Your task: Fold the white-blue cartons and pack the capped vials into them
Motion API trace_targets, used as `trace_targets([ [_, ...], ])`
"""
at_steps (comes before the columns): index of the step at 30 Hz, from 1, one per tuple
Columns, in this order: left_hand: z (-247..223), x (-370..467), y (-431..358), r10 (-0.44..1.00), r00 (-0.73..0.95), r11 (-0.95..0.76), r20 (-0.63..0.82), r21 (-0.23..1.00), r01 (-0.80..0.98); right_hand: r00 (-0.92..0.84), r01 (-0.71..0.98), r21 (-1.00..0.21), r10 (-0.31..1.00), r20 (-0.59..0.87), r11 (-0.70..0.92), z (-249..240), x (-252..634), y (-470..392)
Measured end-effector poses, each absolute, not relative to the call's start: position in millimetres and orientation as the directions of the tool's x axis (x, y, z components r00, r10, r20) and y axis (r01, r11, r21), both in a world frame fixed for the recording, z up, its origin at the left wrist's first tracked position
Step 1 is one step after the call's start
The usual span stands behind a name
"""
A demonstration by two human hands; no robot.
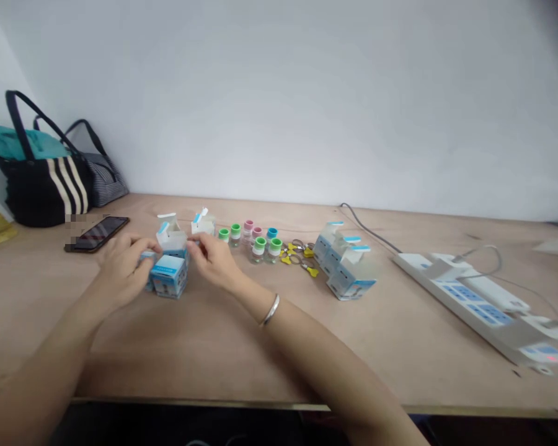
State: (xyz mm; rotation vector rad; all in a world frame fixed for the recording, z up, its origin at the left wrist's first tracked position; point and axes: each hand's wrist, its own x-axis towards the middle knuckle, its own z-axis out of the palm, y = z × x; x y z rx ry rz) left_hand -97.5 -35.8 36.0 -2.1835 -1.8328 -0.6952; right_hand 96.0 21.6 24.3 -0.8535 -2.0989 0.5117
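My left hand (pixel 129 267) is closed at a small blue-and-white cardboard box (pixel 148 282), its thumb and fingertips on the top edge. Right beside it stands a closed box (pixel 170 276) of the same kind. Behind them is an open box (pixel 172 237) with its white flaps raised. My right hand (pixel 212 259), a silver bangle at its wrist, has thumb and fingers drawn together at that open box's right side. Another open box (pixel 203 223) stands behind my right hand, partly hidden by it.
Small clear jars (pixel 258 249) with green, pink and blue lids stand mid-table. Next to them lie yellow-tabbed rings (pixel 299 251). Open boxes (pixel 344 263) form a row on the right, before a power strip (pixel 478 306). A phone (pixel 97 234) and bags (pixel 46 186) are left.
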Motion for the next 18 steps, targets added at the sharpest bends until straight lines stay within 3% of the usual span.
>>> trace_targets([
  [4,35.3,-76.4,-40.3,0.843,0.337,-0.377,0.42,0.013,0.926,-0.529,0.477,-0.576,0.74,0.414,0.663,29.3,81.5,44.0],
  [7,27.7,-76.0,-39.2,0.842,0.389,-0.408,0.375,-0.031,0.912,-0.577,0.48,-0.533,0.708,0.406,0.697,30.8,71.2,50.3],
  [12,19.5,-81.7,-40.2,0.883,0.292,-0.297,0.368,-0.044,0.954,-0.521,0.304,-0.457,0.547,0.655,0.836,48.4,88.9,33.9],
  [15,19.6,-80.6,-42.2,0.899,0.262,-0.267,0.352,-0.035,0.963,-0.442,0.332,-0.385,0.503,0.743,0.861,59.3,123.5,15.7],
  [18,20.1,-81.9,-37.5,0.901,0.265,-0.28,0.343,-0.008,0.96,-0.457,0.393,-0.326,0.491,0.742,0.86,59.0,167.2,2.7],
])
